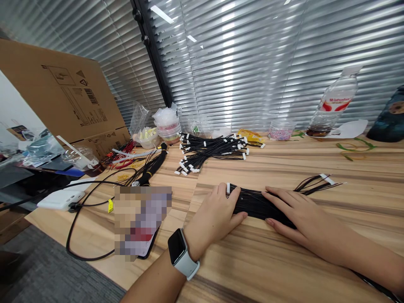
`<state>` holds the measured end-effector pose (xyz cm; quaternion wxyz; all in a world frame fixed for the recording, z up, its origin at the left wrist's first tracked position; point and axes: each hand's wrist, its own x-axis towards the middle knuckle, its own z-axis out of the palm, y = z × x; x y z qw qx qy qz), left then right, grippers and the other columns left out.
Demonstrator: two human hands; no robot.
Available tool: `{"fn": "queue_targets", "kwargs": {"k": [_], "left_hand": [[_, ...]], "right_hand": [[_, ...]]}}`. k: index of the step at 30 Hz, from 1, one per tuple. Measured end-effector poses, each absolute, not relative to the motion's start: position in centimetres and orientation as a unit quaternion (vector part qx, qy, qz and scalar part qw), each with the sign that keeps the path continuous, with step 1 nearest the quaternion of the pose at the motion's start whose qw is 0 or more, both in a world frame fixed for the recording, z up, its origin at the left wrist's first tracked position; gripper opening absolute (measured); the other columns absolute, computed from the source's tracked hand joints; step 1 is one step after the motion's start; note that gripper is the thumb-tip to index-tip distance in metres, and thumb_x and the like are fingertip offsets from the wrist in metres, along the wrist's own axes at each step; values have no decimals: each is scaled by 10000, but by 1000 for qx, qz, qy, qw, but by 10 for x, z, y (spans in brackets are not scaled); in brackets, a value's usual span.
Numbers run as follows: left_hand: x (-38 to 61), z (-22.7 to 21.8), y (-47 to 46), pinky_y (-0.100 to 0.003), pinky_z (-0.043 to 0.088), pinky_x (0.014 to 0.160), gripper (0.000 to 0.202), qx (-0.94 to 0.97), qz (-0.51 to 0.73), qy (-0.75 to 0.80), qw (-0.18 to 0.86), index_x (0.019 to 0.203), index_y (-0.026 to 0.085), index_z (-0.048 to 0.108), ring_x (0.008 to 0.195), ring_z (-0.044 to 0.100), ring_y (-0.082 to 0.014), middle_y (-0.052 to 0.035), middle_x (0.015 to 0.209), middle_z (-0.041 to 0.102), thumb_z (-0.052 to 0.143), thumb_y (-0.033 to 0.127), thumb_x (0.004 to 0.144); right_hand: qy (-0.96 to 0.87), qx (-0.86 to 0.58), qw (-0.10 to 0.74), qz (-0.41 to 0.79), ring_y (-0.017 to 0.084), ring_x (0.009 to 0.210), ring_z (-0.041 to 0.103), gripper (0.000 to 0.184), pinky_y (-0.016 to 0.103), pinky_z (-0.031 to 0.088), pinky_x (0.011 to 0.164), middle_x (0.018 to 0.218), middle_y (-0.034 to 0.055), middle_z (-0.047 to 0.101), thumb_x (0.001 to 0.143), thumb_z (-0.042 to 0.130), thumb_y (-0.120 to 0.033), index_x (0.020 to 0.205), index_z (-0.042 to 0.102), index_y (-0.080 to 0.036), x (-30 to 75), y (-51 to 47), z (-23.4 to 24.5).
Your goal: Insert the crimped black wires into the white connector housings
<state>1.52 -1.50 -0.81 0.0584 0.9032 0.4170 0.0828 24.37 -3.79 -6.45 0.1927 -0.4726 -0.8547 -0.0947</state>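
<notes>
Black wire bundle [252, 205] on the table [252, 269], gripped at two spots.
Your left hand [214, 216] has its left end between thumb and fingers, beside a white connector [228, 188]; your right hand [301, 216] spans it palm-down, thumb and fingers parted by the bundle's width.

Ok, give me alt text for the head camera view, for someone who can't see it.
A person's left hand and right hand touch a bundle of black wires on a wooden table. Behind lies a pile of similar wires with white plugs, with a bottle farther right before window blinds. A phone lies to the left.
</notes>
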Motion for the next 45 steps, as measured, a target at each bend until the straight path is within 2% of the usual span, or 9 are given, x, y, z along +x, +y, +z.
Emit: {"fn": "queue_targets", "kwargs": {"k": [25,45], "left_hand": [[15,-8,-15,-397,465,835,500,905,82,415,54,1278,160,405,983,502,-262,-117,1053,498,461,420,855],[15,-7,-15,-398,465,835,483,904,81,414,62,1255,155,422,979,504,-265,-121,1051,498,474,411,849]], "right_hand": [[-861,-454,180,-139,268,1038,561,550,428,505,833,1201,180,554,877,384,-472,1226,530,-73,243,-38,-62],[-859,-460,186,-124,273,1040,562,540,431,504,837,1208,170,554,873,384,-476,1217,540,-90,243,-39,-62]]}}
